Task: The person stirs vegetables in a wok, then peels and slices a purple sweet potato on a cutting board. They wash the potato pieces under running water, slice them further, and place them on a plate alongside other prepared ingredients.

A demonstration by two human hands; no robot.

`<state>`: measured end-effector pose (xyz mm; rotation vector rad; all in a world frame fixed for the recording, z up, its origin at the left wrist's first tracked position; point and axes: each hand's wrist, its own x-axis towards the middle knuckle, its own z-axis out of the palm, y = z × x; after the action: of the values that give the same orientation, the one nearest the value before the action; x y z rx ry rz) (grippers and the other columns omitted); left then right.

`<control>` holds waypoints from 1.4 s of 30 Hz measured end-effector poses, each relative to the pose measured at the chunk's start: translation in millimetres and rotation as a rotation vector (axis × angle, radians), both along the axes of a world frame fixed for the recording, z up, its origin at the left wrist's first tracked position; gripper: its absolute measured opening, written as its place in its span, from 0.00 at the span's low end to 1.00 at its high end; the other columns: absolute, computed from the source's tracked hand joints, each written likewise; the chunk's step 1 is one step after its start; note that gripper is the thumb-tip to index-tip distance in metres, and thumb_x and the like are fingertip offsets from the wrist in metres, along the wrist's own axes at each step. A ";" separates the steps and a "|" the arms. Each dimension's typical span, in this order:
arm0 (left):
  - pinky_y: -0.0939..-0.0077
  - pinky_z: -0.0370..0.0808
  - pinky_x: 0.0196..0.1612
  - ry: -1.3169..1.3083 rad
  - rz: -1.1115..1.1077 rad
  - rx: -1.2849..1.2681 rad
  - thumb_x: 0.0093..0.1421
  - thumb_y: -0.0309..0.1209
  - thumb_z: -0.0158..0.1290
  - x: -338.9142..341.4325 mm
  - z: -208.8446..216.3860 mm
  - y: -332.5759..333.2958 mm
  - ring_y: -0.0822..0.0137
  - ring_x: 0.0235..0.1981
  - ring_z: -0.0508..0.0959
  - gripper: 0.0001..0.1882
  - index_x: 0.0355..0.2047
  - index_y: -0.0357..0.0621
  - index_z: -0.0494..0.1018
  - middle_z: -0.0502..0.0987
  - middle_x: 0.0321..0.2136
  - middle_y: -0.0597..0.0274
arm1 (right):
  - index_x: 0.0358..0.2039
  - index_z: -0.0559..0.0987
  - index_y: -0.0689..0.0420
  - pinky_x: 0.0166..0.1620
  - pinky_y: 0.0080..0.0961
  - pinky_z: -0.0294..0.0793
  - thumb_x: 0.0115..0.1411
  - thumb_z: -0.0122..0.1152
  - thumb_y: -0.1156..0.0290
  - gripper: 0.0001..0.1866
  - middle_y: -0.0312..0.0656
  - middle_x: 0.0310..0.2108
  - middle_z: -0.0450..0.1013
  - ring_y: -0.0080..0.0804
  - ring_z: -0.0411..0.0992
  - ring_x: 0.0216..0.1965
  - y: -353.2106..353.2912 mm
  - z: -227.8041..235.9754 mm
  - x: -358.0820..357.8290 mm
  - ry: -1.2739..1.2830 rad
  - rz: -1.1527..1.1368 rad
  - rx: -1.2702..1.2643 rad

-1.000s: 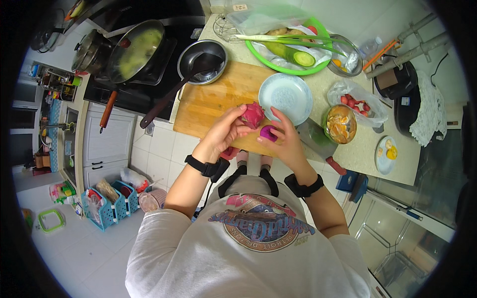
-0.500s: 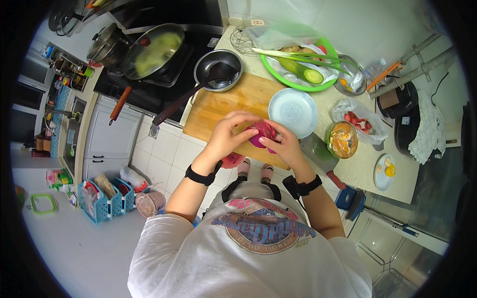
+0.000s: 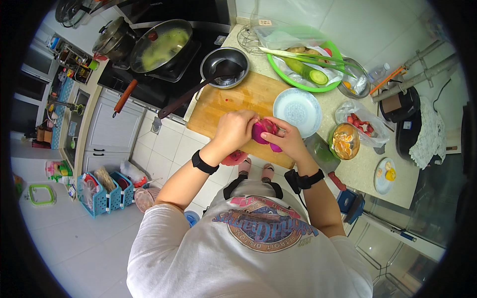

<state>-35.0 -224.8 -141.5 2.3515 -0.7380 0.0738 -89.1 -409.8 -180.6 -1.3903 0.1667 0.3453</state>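
Observation:
Above the front edge of a wooden cutting board [image 3: 213,104], both my hands hold a magenta dragon fruit [image 3: 258,131] whose skin is partly loosened. My left hand [image 3: 233,130] is closed, its fingertips pinching the fruit's upper left side. My right hand [image 3: 287,138] wraps its right side, with the thumb across the front; a flap of peel hangs under that thumb. Just beyond my right hand lies a pale blue-white plate [image 3: 297,113]. Below the board's edge, a reddish container [image 3: 234,158] shows, partly hidden by my left wrist.
A steel bowl [image 3: 211,63] with a dark ladle stands behind the board. At left, a lidded pan [image 3: 166,44] sits on the stove. A green basket [image 3: 323,88] of vegetables is at the back. A cleaver [image 3: 320,151] and a bowl of peeled citrus [image 3: 345,141] are at right.
My left hand has shifted from cupping the dragon fruit to pinching its upper edge, with the back of the hand raised. The fruit has turned slightly, and the whole view has shifted a little.

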 end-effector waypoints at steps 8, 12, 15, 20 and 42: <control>0.65 0.75 0.32 0.011 0.046 -0.138 0.52 0.24 0.55 1.2 -18.8 -4.6 0.52 0.29 0.79 0.04 0.28 0.40 0.79 0.79 0.27 0.53 | 0.55 0.71 0.62 0.47 0.21 0.75 0.52 0.68 0.77 0.28 0.42 0.45 0.74 0.25 0.74 0.44 -1.6 -6.8 -2.3 -0.045 -0.014 -0.044; 0.67 0.75 0.33 0.079 0.105 -0.212 0.53 0.25 0.56 0.7 -30.3 -7.3 0.54 0.29 0.80 0.05 0.30 0.39 0.79 0.79 0.27 0.51 | 0.55 0.71 0.61 0.43 0.19 0.75 0.52 0.69 0.76 0.29 0.41 0.43 0.75 0.23 0.74 0.40 0.0 -14.8 -1.5 -0.094 0.013 -0.061; 0.71 0.75 0.33 0.264 0.121 -0.171 0.55 0.26 0.57 3.3 -30.2 -6.3 0.60 0.28 0.80 0.05 0.31 0.38 0.80 0.80 0.27 0.52 | 0.54 0.73 0.59 0.30 0.13 0.70 0.53 0.70 0.71 0.28 0.36 0.39 0.76 0.18 0.73 0.33 -0.4 -25.2 -4.6 -0.119 -0.001 -0.015; 0.74 0.74 0.34 0.328 -0.276 -0.259 0.55 0.21 0.56 10.1 -6.5 8.8 0.64 0.28 0.79 0.11 0.40 0.40 0.79 0.79 0.27 0.53 | 0.51 0.75 0.60 0.39 0.16 0.74 0.52 0.70 0.72 0.26 0.35 0.39 0.76 0.17 0.72 0.36 -4.1 -34.7 -3.1 -0.135 0.056 -0.193; 0.75 0.75 0.26 0.170 -0.173 -0.009 0.48 0.25 0.59 8.3 -11.2 -2.6 0.64 0.20 0.80 0.04 0.25 0.37 0.78 0.78 0.21 0.54 | 0.40 0.80 0.58 0.40 0.28 0.75 0.41 0.75 0.64 0.25 0.47 0.32 0.78 0.38 0.76 0.33 4.8 -30.8 -3.4 -0.421 -0.121 -0.378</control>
<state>-26.7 -227.4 -152.7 2.2426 -0.8503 -0.1947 -92.5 -405.0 -211.4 -1.7851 -0.0351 -0.0909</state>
